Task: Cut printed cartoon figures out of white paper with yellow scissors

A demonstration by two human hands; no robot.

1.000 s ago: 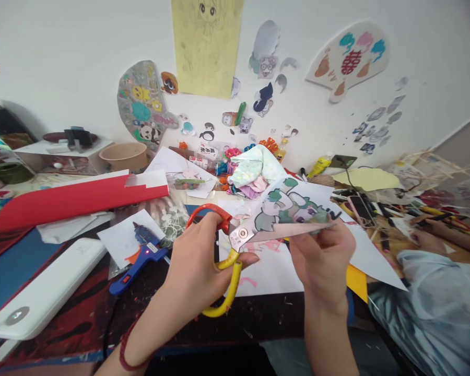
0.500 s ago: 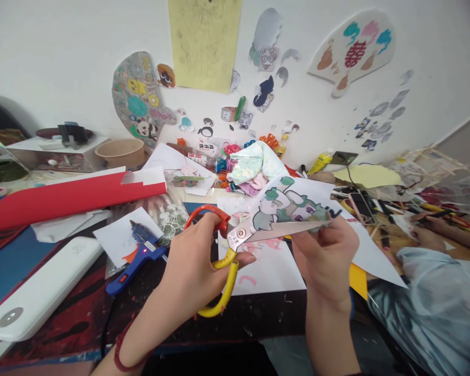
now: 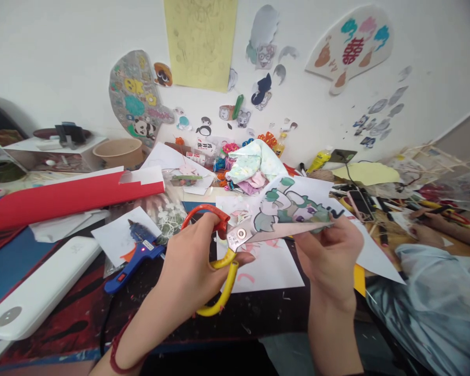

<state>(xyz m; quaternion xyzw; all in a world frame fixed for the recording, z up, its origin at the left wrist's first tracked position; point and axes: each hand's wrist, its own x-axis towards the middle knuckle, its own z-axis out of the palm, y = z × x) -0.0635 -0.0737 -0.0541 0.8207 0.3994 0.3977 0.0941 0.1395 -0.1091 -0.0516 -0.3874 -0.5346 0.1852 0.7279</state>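
Observation:
My left hand [image 3: 198, 256] is wrapped round the handles of a pair of scissors [image 3: 238, 237], one loop red and the other yellow. The blades point right and lie across the lower edge of a paper cutout [image 3: 285, 206] with a green and white cartoon figure drawn on it. Pinched by its right end, the cutout is in my right hand [image 3: 329, 250], close to the blade tips. Below the scissors, a white paper sheet [image 3: 272, 271] with pink marks lies on the dark table.
To the left are a blue glue gun [image 3: 137, 261] on paper, a white elongated device [image 3: 43, 287] and a long red piece [image 3: 74, 201]. A bundled pastel cloth [image 3: 258, 162] sits behind my hands. At right, another person's hand [image 3: 426, 235] works near pens.
My right hand has shifted slightly to the right with the cutout. The scissors stay at its lower edge, and the whole view has moved a little.

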